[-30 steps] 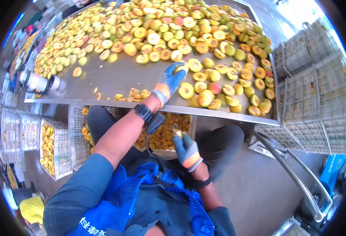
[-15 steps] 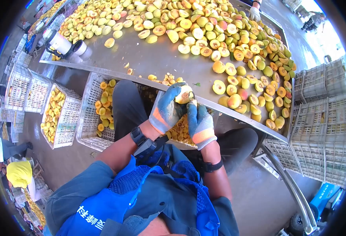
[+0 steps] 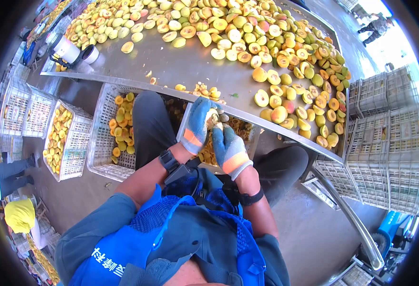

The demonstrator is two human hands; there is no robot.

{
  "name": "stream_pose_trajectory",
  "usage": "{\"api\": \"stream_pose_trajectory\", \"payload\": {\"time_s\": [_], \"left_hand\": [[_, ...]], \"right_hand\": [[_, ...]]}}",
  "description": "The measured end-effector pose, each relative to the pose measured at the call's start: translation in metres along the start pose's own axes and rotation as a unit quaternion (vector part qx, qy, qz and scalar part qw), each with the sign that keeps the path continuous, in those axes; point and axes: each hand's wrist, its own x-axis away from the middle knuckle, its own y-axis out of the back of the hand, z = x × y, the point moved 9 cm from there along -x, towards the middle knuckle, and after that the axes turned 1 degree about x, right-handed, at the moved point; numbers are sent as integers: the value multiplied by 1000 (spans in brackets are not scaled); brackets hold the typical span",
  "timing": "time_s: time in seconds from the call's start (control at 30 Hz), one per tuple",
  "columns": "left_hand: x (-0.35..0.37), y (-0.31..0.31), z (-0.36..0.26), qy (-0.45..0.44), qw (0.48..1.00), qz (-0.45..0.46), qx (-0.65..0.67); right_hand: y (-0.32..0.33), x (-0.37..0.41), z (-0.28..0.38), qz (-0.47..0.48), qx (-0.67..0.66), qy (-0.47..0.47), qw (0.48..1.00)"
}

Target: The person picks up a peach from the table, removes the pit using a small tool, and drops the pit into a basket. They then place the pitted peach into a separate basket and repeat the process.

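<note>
My left hand [image 3: 196,125], in a blue and orange glove, is closed around a peach half [image 3: 212,117], its fingers partly covering the fruit. The gloved right hand [image 3: 228,148] is pinched close against the same fruit, fingertips touching near its cut side. Whatever lies between those right fingers is too small and hidden to name. Both hands are just off the near edge of the metal table [image 3: 181,71]. Small peach scraps [image 3: 201,90] lie on that edge. Under the hands, a crate of yellow fruit pieces [image 3: 240,131] is partly hidden.
Many halved peaches [image 3: 247,28] are heaped across the table's far and right side. A white jug [image 3: 65,50] lies at its left. Plastic crates with fruit [image 3: 71,138] stand at left, and stacked crates [image 3: 381,138] at right. A metal bar [image 3: 350,219] slants beside my right knee.
Both hands have moved slightly down and toward me, off the table edge. The peach half has turned and is more covered by the fingers. The whole view has shifted a little.
</note>
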Motion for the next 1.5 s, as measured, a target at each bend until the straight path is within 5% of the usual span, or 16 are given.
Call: {"api": "stream_pose_trajectory", "payload": {"time_s": [0.3, 0.4, 0.53, 0.63, 0.8, 1.03, 1.27, 1.43, 1.5], "left_hand": [[-1, 3, 0, -41, 996, -9, -79], [-5, 11, 24, 121, 988, -60, 72], [-5, 6, 39, 192, 959, -47, 203], [3, 1, 25, 145, 956, -23, 255], [17, 22, 45, 159, 958, -128, 203], [23, 21, 38, 155, 946, -231, 166], [17, 23, 47, 119, 972, -144, 143], [18, 23, 29, 23, 989, -148, 10], [25, 26, 50, 127, 958, -204, 154]], "right_hand": [[-8, -5, -17, 25, -39, -8, 999], [-17, -6, -24, 43, -122, -26, 991], [-26, 2, -39, 94, -287, -147, 942], [-40, 0, -43, 93, -384, -174, 902], [-50, 8, -41, 141, -307, -160, 927], [-30, -1, -22, 97, -15, 2, 995], [-27, -2, -31, 150, -55, -35, 986], [-31, -2, -32, 137, -24, -13, 990], [-35, -3, -34, 148, -13, -11, 989]]}}
